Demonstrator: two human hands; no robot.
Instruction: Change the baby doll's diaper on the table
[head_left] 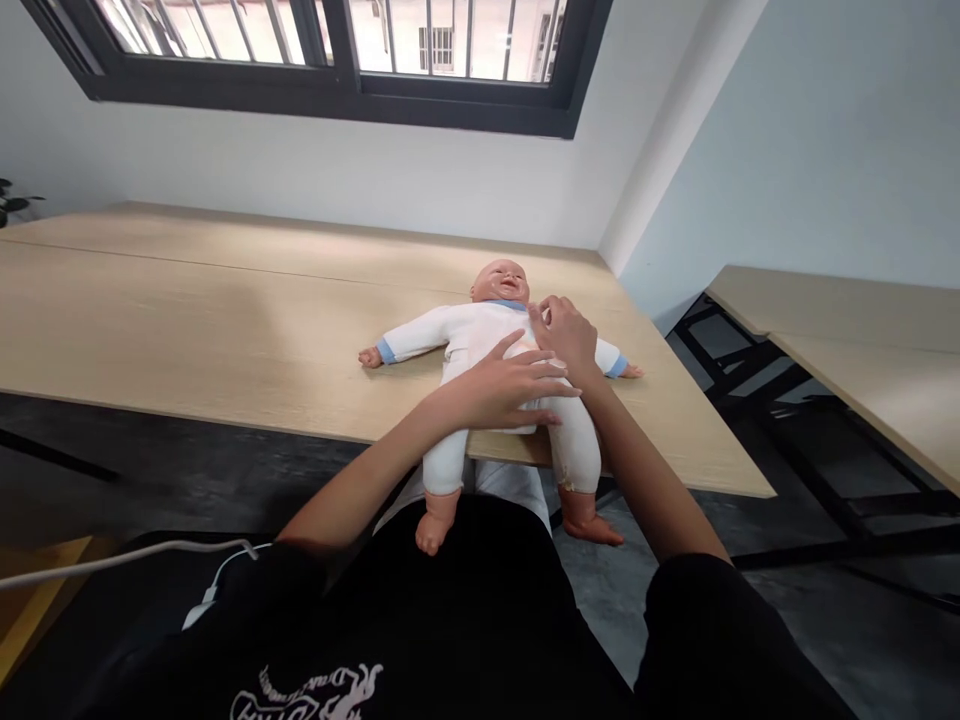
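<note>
A baby doll (502, 285) lies on its back at the table's front edge, head toward the window and legs hanging over the edge. It wears a white outfit (472, 335) with blue collar and cuffs. My left hand (517, 385) rests across the doll's belly, fingers spread and stretched out. My right hand (566, 335) is at the doll's chest and shoulder on the right side, its fingers bent together against the outfit. The cloth between those fingertips is mostly hidden by the hand. Both doll arms stretch out sideways on the tabletop.
The light wooden table (187, 320) reaches far to the left and back to the wall below a barred window (450, 85). Another table (862, 340) with black legs stands to the right. A white cable (135, 555) crosses at lower left.
</note>
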